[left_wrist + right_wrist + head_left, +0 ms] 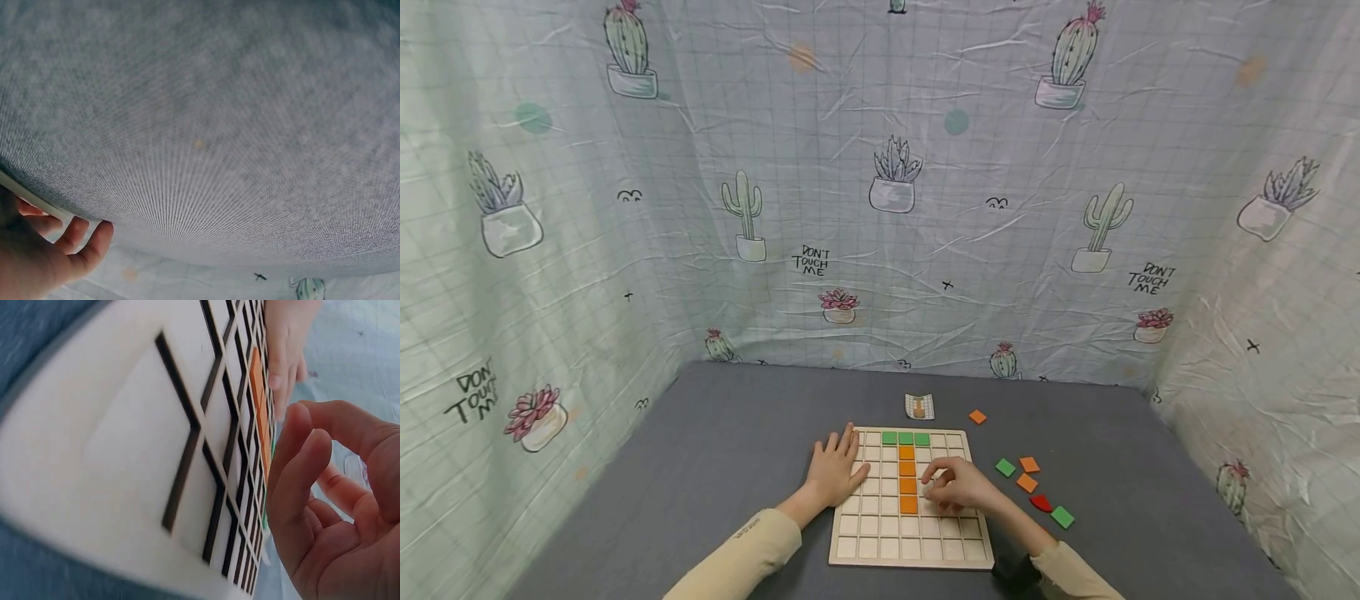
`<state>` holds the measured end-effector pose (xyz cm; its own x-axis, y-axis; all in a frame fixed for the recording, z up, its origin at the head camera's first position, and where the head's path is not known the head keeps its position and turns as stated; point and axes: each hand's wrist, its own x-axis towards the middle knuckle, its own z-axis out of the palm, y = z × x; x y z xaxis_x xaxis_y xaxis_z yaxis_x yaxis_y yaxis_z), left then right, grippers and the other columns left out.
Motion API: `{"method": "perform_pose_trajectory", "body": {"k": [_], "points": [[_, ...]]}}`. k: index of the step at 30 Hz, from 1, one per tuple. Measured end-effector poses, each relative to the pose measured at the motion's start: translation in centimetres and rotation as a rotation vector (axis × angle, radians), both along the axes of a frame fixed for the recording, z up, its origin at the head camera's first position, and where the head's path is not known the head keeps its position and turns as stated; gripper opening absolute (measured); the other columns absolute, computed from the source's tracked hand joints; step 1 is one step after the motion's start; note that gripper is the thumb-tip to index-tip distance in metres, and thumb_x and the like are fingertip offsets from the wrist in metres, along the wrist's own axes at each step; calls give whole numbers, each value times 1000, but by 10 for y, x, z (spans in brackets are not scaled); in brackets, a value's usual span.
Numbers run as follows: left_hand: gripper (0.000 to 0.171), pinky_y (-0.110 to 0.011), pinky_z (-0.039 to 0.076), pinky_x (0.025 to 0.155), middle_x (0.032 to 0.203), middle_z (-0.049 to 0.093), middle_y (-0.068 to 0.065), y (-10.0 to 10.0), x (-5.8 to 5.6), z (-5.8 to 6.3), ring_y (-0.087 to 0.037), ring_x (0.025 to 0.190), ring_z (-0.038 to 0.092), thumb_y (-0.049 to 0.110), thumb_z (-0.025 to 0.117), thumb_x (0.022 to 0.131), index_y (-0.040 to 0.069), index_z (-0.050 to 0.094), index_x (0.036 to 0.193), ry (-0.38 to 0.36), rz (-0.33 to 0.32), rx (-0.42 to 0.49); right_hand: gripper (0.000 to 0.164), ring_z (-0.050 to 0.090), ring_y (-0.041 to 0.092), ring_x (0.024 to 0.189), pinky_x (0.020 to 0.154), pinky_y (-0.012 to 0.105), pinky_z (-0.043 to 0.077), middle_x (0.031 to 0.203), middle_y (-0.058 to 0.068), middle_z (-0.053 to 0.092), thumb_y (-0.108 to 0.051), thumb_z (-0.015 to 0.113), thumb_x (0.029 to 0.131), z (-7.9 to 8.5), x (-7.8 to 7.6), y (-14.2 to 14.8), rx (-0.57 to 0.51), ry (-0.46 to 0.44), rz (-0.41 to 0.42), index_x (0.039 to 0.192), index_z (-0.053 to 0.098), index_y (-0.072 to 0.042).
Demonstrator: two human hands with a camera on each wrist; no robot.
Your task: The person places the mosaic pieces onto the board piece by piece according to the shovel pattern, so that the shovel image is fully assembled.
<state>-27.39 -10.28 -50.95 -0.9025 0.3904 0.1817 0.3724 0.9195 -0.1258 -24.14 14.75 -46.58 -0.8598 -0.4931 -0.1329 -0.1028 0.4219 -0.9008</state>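
Note:
A pale wooden grid board (868, 547) lies on the grey table. Three green square tiles (906, 438) form a row near its far edge, and a column of orange square tiles (907, 469) runs toward me from the middle one. My left hand (835, 468) rests on the board's left edge with fingers spread; in the left wrist view its fingers (97, 244) lie along the edge. Just right of the orange column, my right hand (958, 485) is over the board, fingers loosely bent. In the right wrist view its thumb and fingertips (315, 447) come close together, with no tile showing between them.
Right of the board lie loose tiles: green ones (1005, 467), orange ones (1027, 482) and a red curved-edged piece (1041, 503). Another orange tile (977, 417) lies farther back. Behind the board is a small pattern card (919, 407). A cactus-print curtain (880, 250) surrounds the table.

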Motion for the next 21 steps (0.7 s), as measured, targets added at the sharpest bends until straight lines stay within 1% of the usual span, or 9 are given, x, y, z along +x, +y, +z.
{"method": "perform_pose_trajectory", "body": {"k": [4,9,14,18,21], "points": [[61,-48,34,81,143,33,-13,0,0,0,-31,118,40,48,33,93,6,36,137,5,-6,4,20,55,15,51,44,26,41,72,24,61,-10,63,82,0,-2,11,-35,0,-11,94,58,4],[61,-48,34,81,143,33,-14,0,0,0,-32,118,40,47,33,93,5,35,137,3,-14,9,22,57,16,53,45,25,42,75,22,62,-11,62,82,0,-5,25,-45,16,-26,97,57,5],[62,-48,34,79,142,33,-14,-1,-2,-2,-32,117,40,48,34,92,5,36,137,15,-20,10,27,58,21,55,45,26,42,78,27,60,-11,61,83,2,-6,36,-58,28,-19,100,54,8],[63,-48,34,78,142,33,-14,-2,-5,-6,-33,116,40,49,33,92,5,36,137,28,-24,12,27,59,24,55,44,27,42,76,27,60,-13,61,83,1,-9,44,-23,78,-55,99,55,8],[63,-48,34,79,142,33,-14,-2,-6,-8,-32,116,40,49,32,92,6,36,137,39,-25,17,25,59,21,54,43,28,43,71,22,62,-15,61,83,-1,-12,51,24,107,-107,98,58,5]]}}
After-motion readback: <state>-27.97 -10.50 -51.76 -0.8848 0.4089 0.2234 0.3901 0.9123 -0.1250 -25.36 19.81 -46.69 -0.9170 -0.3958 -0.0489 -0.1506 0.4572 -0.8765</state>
